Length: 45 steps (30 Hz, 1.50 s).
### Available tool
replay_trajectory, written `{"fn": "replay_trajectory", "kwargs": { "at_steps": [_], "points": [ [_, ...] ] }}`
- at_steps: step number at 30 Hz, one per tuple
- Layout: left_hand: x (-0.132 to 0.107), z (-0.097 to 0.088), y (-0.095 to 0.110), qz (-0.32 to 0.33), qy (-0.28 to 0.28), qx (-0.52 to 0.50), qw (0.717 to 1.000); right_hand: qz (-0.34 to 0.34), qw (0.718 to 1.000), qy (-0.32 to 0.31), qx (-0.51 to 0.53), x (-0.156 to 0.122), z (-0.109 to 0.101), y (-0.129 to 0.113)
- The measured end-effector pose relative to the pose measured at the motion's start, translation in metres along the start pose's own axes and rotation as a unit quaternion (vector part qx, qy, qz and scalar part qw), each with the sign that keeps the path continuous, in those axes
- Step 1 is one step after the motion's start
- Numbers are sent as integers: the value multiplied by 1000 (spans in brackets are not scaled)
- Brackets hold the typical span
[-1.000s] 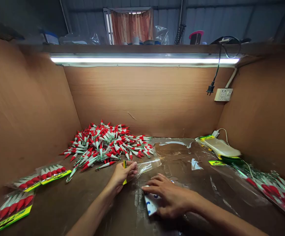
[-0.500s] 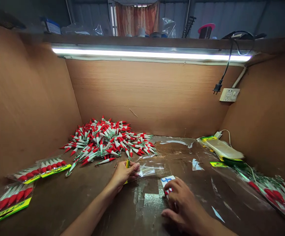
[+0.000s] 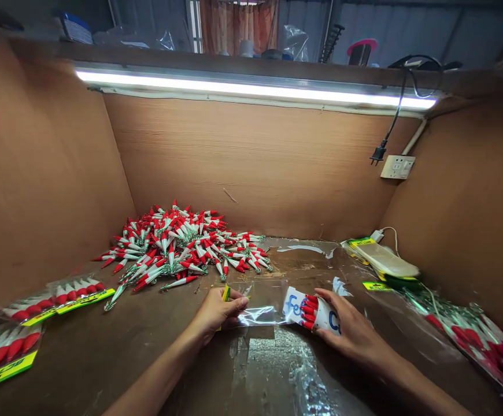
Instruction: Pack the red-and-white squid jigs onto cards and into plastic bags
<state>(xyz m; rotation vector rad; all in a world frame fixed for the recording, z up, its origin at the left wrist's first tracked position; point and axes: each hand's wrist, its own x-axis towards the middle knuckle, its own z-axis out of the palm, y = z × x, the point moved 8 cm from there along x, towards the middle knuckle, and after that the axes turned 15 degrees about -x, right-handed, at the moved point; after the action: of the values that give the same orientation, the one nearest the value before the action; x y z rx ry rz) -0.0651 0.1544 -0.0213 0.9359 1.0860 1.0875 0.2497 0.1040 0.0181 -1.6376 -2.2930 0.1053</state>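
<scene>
My left hand (image 3: 219, 315) pinches the left end of a clear plastic bag (image 3: 262, 313) with a yellow header card (image 3: 226, 293). The bag stretches rightward over the table. In my right hand (image 3: 353, 320) is a row of red-tipped fishing lures (image 3: 309, 312), held with a white piece with blue writing (image 3: 293, 306). The left end of this piece meets the bag's right end; whether it is inside, I cannot tell. My palm and fingers partly hide the lures. Behind my hands lies a big pile of red-and-white lures (image 3: 182, 242) with green hooks.
Packed bags of lures (image 3: 8, 352) with yellow headers lie at the left. At the right are a stack of flat bags (image 3: 384, 257) and more bagged lures (image 3: 472, 332). A black plug (image 3: 378, 153) hangs near a wall socket (image 3: 398, 167). Wooden walls enclose three sides.
My right hand has lifted and turned, bringing the lures and white piece up to the bag's right end. My left hand keeps the bag, now slightly nearer me. The view has shifted slightly.
</scene>
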Motion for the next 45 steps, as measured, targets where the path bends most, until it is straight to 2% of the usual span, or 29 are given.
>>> {"fn": "replay_trajectory", "kwargs": {
  "at_steps": [4,13,21,23,25,28,30,32,34,36,38,42,45],
  "points": [
    [-2,2,3,16,8,19,1000,-33,999,18,-9,8,-5,-6],
    [-2,6,4,17,6,56,998,-23,999,1,34,3,10,2],
    [-2,9,-14,-21,-26,101,994,-68,997,-5,25,-5,1,-23],
    [-2,11,-12,9,-37,148,988,-78,997,-11,28,-6,-1,-28],
    [-6,17,1,102,-38,244,964,-82,996,-20,35,-7,-1,-31],
    [-26,33,29,284,-1,398,873,-81,995,-31,47,-10,0,-35],
    [-41,47,37,353,8,454,818,-80,995,-39,51,-12,2,-38],
    [-51,64,33,357,-36,481,800,-78,994,-48,51,-14,5,-41],
    [-58,79,20,318,-103,490,805,-76,994,-56,51,-16,8,-43],
    [-63,89,8,277,-136,502,808,-72,994,-59,50,-17,9,-44],
    [-67,95,1,262,-128,524,800,-71,994,-63,51,-17,11,-45],
    [-69,101,-3,270,-121,560,774,-67,993,-76,57,-17,14,-46],
    [-68,99,-1,282,-116,538,785,-60,994,-75,60,-17,14,-46]
  ]
}}
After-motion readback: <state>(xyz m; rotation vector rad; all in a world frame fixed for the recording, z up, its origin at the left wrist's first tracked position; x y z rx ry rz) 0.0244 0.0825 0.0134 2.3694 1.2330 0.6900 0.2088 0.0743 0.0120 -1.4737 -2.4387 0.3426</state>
